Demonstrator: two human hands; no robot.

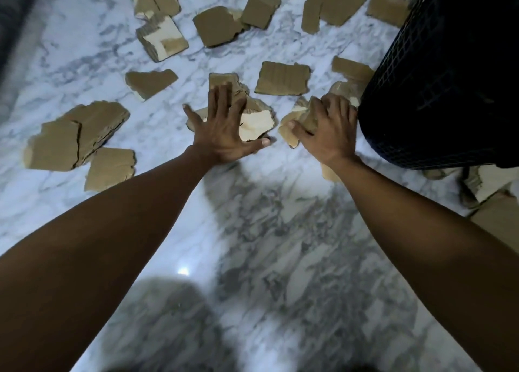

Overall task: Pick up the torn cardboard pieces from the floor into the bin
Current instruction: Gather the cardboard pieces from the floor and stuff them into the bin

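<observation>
Marble floor [252,231]: white with grey veins, glossy, with dark shadows near the bottom edge.
Cardboard pieces [283,78]: brown, torn, scattered flat over the far half of the floor; about eighteen can be counted, though the top edge cuts some off and several overlap.
Bin [449,77]: one, black, with mesh walls, standing at the right; a few more pieces lie against its base and behind the right forearm.
Hands: two, both bare, both reaching forward and down.
Left hand [224,130]: palm down, fingers spread wide, pressing on a small heap of pieces [257,123] in the middle of the floor; the thumb sticks out to the right along the heap's near edge.
Right hand [325,130]: just beside the bin wall, fingers curled over one crumpled piece [289,129], thumb on its near side, so it grips the piece.
Largest piece [75,138]: at the left, cracked down its middle, overlapping a smaller one.
</observation>
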